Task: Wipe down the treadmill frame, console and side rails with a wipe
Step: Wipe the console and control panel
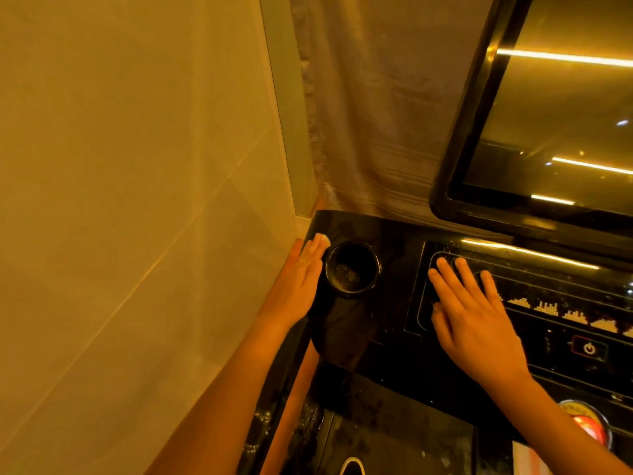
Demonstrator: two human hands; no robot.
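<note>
Left hand [301,279]: fingers straight and held together, pressing the small white wipe [322,239] flat on the far-left strip of the glossy black treadmill console [376,337]. That strip lies between the beige wall [137,166] and the round black cup holder [351,274].

Right hand [479,317]: fingers straight, slightly spread, resting flat on the control panel and holding nothing.

Risks:
- The right palm bears on the panel, near the red-ringed power button [589,347]. Shifting weight there could press a control.
- The wipe is only pinned, not gripped. A fast stroke could leave it behind, or drag it over the cup holder rim and into the cup.
- The strip beside the wall is narrow, so my knuckles may scrape it.

Orientation: only a sliver of wipe shows past my fingertips, so I cannot tell its long axis. My left fingers point away from me, toward the far corner by the pale curtain [370,114]. The console runs left to right.
</note>
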